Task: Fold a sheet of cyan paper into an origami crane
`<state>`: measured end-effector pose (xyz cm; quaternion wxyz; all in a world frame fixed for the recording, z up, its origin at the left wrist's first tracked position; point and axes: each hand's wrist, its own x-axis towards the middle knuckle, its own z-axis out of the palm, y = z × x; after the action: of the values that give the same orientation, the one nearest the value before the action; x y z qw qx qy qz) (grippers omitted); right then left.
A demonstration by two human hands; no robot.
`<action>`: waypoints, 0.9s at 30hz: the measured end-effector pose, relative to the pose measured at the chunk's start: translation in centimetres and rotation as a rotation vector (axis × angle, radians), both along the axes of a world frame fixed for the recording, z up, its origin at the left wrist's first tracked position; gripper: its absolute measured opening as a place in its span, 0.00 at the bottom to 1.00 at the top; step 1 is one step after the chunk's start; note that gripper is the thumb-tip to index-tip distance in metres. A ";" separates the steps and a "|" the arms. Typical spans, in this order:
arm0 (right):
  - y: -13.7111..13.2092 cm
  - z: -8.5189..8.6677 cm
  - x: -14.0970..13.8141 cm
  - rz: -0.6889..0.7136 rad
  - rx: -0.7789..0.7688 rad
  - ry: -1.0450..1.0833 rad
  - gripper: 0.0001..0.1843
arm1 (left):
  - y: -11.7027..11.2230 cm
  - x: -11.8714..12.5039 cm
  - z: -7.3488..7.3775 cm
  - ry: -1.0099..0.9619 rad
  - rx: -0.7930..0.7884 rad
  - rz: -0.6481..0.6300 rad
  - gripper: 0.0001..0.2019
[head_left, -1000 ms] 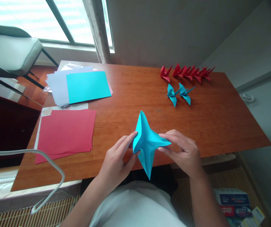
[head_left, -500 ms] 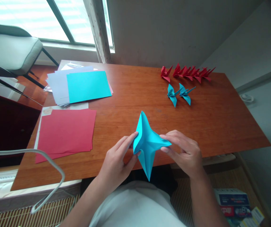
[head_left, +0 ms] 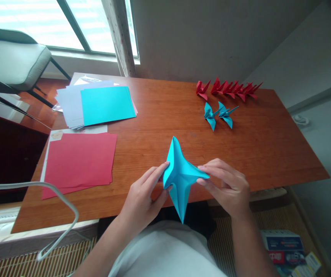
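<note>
A partly folded piece of blue origami paper (head_left: 179, 173) is held above the near edge of the table, spread into a four-pointed star shape. My left hand (head_left: 146, 192) pinches its left point between thumb and fingers. On the other side, my right hand (head_left: 227, 184) grips the right point, with the thumb below and the fingers above. One point of the paper aims away from me and another toward my lap. Two blue paper cranes (head_left: 218, 114) stand beyond the right hand, in front of a row of several red paper cranes (head_left: 234, 90).
Red paper sheets (head_left: 79, 161) lie at the left of the wooden table (head_left: 159, 111). Behind them, blue sheets (head_left: 107, 105) rest on white ones (head_left: 69, 102). A white cable-like bar (head_left: 64, 196) curves in at the lower left. Boxes (head_left: 283, 246) sit below, at right.
Both hands keep their hold on the blue paper. The right fingers have shifted very slightly along the right point, and the view has moved a little.
</note>
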<state>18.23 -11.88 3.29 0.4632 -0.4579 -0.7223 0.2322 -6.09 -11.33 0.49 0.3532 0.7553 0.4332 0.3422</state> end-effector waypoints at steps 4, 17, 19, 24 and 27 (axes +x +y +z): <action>-0.1 0.2 -0.1 -0.018 -0.030 -0.003 0.21 | 0.0 0.1 0.0 0.003 -0.003 0.000 0.27; 0.3 -1.0 -0.3 0.097 -0.250 -0.105 0.31 | 0.0 0.1 0.5 -0.046 -0.026 0.002 0.26; 0.3 -1.1 -0.3 0.095 -0.242 -0.095 0.29 | -0.1 0.2 0.5 -0.046 -0.027 0.004 0.27; 0.2 -1.2 -0.5 0.071 -0.230 -0.075 0.24 | -0.3 0.3 0.3 -0.029 -0.026 0.000 0.27; 0.0 -1.3 -0.6 0.056 -0.255 -0.086 0.22 | -0.4 0.3 0.2 -0.020 -0.026 -0.004 0.28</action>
<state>17.61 -11.85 2.01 0.3633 -0.5022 -0.7187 0.3150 -5.78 -11.69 0.67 0.3679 0.7481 0.4326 0.3432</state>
